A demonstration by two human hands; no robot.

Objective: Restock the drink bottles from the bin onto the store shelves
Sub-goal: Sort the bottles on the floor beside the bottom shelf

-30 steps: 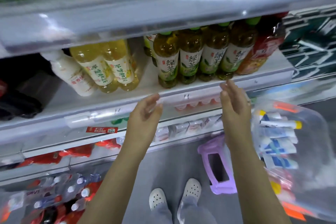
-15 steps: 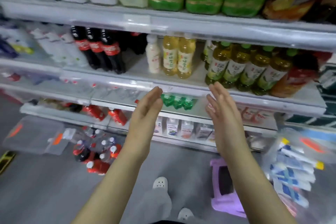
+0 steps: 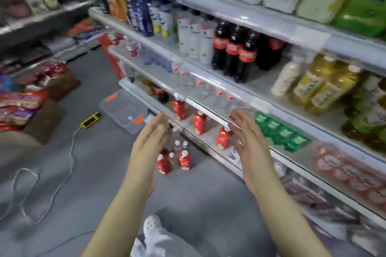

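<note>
Your left hand point(image 3: 150, 146) was open, fingers straight, holding nothing. Between your hands and just beyond them, the drink bottles point(image 3: 175, 158) stood upright in a cluster on the floor point(image 3: 94, 173), capped, some red-labelled, some clear. Judged full: moderately heavy, fairly rigid, smooth plastic liable to slip. Take each round the body, not by the cap. Your right hand point(image 3: 248, 142) was likewise open and empty.

Room: left of your left hand, a yellow device point(image 3: 91, 120) with a trailing cable point(image 3: 72, 144) lay on the floor, a trip risk. The clear bin point(image 3: 123, 108) sat beyond that hand, seemingly almost empty. The shelves point(image 3: 208, 111) ran beyond your right hand, partly stocked.
</note>
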